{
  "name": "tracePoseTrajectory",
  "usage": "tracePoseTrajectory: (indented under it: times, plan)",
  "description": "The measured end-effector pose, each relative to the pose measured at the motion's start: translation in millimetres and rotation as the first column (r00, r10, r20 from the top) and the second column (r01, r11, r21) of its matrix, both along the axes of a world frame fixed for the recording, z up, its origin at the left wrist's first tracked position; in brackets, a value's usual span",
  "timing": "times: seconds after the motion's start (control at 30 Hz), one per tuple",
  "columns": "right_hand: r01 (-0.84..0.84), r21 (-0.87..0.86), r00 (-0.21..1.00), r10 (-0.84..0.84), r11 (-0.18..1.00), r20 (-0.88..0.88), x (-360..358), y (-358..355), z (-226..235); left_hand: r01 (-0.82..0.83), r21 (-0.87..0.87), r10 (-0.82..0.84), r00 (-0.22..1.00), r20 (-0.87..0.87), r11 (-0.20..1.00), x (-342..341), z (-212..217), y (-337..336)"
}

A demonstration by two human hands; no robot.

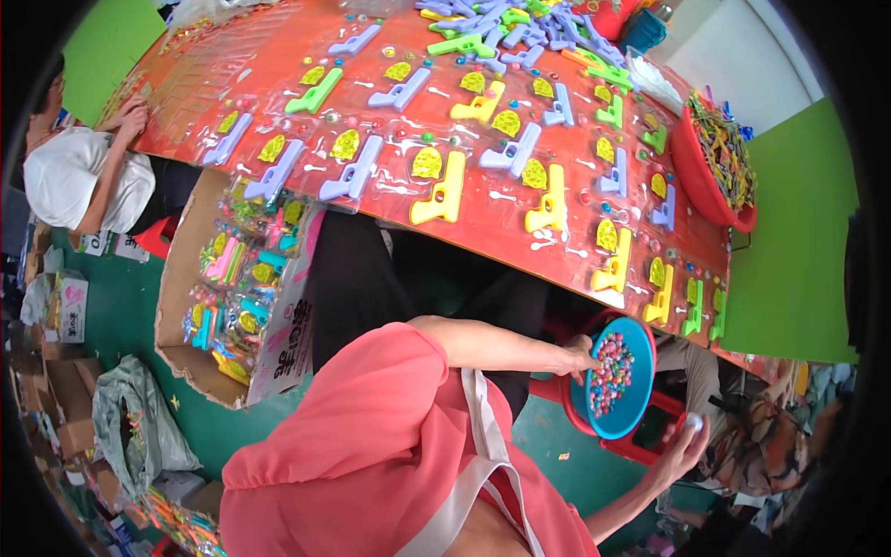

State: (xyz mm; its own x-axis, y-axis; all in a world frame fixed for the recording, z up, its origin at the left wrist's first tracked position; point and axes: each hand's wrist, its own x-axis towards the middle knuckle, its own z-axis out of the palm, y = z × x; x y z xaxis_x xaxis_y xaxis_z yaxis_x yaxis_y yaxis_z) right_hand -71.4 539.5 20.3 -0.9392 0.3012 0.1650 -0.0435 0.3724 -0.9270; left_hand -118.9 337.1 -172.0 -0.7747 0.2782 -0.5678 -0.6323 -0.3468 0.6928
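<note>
My left hand (577,360) is at the left rim of a blue basin (639,408), fingers curled over the edge beside many small coloured beads (609,373). The fingertips are partly hidden. To the right of the basin, my right hand (685,453) pinches a small white round thing (693,422) between thumb and fingers. Beneath the basin is a red stool (640,449). On the red table (483,243) ahead lie clear plastic blister trays with yellow toy guns (440,189), purple toy guns (355,171), green toy guns (316,94) and yellow patterned pieces (427,161).
A heap of toy guns (529,32) lies at the far side. A red basin (698,162) of colourful pieces stands at the right. Left of my legs is a cardboard box (186,278) of packed toys. Another person (88,176) sits at the far left.
</note>
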Motion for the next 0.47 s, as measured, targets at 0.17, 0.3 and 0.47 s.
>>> tracePoseTrajectory:
  times: [0.17,0.3,0.47]
  plan:
    - [-0.451,0.072,0.884,0.456,0.890,-0.099,-47.8,-128.3,62.5,0.205,-0.101,-0.219,0.963,-0.159,0.974,9.3,-6.7,-50.8]
    - [-0.717,0.279,0.614,0.768,0.639,-0.180,-96.3,-243.4,96.5,0.116,-0.067,-0.133,0.911,-0.392,0.991,35.1,10.2,-144.5]
    - [-0.876,-0.054,0.482,0.870,0.479,-0.103,-137.9,-383.4,108.3,-0.108,-0.303,-0.076,0.840,-0.537,0.947,67.2,25.6,-258.4]
